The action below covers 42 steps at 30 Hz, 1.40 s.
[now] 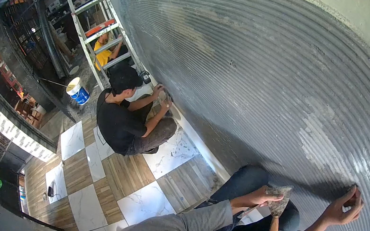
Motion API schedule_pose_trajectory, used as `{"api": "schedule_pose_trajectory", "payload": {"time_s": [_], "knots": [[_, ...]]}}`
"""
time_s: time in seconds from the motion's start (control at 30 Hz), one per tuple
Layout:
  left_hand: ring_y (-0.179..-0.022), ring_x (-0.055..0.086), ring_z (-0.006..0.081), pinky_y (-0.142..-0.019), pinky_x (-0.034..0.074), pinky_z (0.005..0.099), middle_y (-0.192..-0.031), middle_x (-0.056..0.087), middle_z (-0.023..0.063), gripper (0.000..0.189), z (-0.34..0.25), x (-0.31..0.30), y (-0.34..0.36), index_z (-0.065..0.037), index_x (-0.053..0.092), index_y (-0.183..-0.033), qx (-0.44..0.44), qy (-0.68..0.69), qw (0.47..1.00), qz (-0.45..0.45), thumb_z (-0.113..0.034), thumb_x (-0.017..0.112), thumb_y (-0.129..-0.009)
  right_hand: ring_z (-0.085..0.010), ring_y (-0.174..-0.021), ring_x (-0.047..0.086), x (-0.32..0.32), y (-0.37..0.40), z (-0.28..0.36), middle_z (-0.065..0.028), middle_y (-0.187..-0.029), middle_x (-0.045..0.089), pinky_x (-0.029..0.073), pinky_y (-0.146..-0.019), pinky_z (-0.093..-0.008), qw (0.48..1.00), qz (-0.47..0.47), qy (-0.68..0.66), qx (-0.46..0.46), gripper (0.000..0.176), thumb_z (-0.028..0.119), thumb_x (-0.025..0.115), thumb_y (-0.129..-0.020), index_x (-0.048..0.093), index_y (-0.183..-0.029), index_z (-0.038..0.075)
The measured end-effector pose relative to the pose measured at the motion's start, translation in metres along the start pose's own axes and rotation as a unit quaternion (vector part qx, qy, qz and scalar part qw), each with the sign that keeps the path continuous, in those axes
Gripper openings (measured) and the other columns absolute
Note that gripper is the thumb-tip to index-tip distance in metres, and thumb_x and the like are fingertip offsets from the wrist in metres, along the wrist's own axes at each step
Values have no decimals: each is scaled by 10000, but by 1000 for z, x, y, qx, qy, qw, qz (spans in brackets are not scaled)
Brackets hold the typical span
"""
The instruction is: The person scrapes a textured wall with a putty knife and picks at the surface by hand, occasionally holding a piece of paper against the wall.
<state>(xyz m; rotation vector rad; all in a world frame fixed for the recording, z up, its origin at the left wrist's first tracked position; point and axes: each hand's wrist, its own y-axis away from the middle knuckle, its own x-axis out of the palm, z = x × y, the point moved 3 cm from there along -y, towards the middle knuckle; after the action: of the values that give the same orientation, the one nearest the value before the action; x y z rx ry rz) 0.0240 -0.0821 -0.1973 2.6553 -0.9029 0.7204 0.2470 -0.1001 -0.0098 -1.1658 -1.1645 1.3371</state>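
Note:
My left hand, over my bent knees, is closed on a putty knife. The fingers grip its stained metal blade, and the wooden handle hangs down. Beside it a thin strip, perhaps the edge of another tool, shows under the hand. My right hand reaches to the grey ribbed wall, its fingers curled together with the tips right at the surface. I cannot tell what, if anything, is pinched there. Pale, patchy residue marks the ridges above this hand.
A co-worker in a black cap and shirt squats along the wall base, hands at the wall. Behind stand a stepladder and a white-and-blue bucket. Another person in yellow is beyond the ladder. Marble-and-wood-patterned tiles cover the floor.

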Motion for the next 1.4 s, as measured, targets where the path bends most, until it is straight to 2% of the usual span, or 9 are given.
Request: {"api": "schedule_pose_trajectory", "payload": {"time_s": [0.27, 0.47, 0.53, 0.67, 0.73, 0.87, 0.97, 1.3, 1.4], "knots": [[-414, 405, 10, -376, 281, 201, -578, 536, -62, 291, 9, 5, -2, -89, 715, -901, 6, 17, 1000, 8, -376, 698, -947, -59, -576, 465, -3, -2, 0, 59, -766, 647, 346, -720, -243, 999, 27, -13, -27, 198, 70, 787, -846, 726, -1032, 99], [-423, 385, 11, -379, 260, 218, -600, 544, -62, 290, 20, 19, -4, -107, 700, -870, -19, 22, 999, 22, -387, 698, -946, -61, -576, 474, -2, -1, -4, 61, -773, 652, 353, -749, -246, 999, 36, -17, -20, 202, 68, 772, -860, 722, -1053, 101], [-451, 452, 28, -381, 301, 213, -710, 622, -28, 341, 14, 28, -2, -99, 693, -887, -24, -7, 999, 44, -439, 713, -917, -51, -569, 464, -3, -5, -1, 54, -766, 625, 346, -723, -243, 998, 33, -19, -59, 175, 86, 738, -900, 717, -1074, 85], [-454, 449, 35, -394, 306, 221, -697, 620, -36, 343, 2, 40, 4, -105, 691, -856, 7, 59, 995, 78, -442, 716, -915, -51, -573, 464, -1, -1, -8, 50, -782, 634, 345, -736, -243, 998, 34, -25, -55, 182, 87, 732, -906, 718, -1088, 85], [-467, 454, 31, -401, 309, 221, -703, 624, -39, 338, 5, 35, 3, -104, 692, -859, -19, 37, 997, 60, -436, 710, -921, -52, -576, 458, -2, -1, -10, 51, -784, 640, 345, -735, -243, 999, 5, -30, -44, 192, 81, 728, -908, 719, -1099, 81], [-497, 462, 14, -415, 318, 212, -728, 637, -48, 314, 32, 21, -6, -106, 694, -882, -67, 10, 997, 41, -414, 686, -945, -55, -584, 484, -5, 0, -12, 44, -781, 664, 351, -765, -224, 999, 26, -31, -21, 179, 76, 768, -871, 714, -1041, 81], [-474, 451, 11, -412, 321, 208, -718, 637, -48, 313, 20, 32, -3, -116, 692, -875, -19, 52, 998, 18, -421, 685, -945, -53, -578, 472, -6, -5, -2, 52, -772, 654, 340, -743, -223, 999, 45, -24, 0, 186, 80, 775, -864, 713, -1039, 79], [-457, 454, 9, -396, 313, 189, -723, 640, -48, 294, 19, 27, -1, -114, 688, -901, -47, 17, 998, 24, -405, 684, -948, -44, -577, 445, -8, -4, -4, 53, -794, 651, 328, -751, -232, 997, 66, -29, -9, 140, 89, 761, -879, 709, -1008, 82], [-417, 401, 9, -361, 264, 193, -716, 625, -46, 347, 22, 25, 0, -98, 693, -1000, -30, 28, 999, 10, -441, 676, -946, -52, -573, 444, -8, 3, -14, 43, -805, 665, 333, -784, -240, 997, 52, -57, 32, 156, 77, 775, -861, 706, -1001, 82]]}}
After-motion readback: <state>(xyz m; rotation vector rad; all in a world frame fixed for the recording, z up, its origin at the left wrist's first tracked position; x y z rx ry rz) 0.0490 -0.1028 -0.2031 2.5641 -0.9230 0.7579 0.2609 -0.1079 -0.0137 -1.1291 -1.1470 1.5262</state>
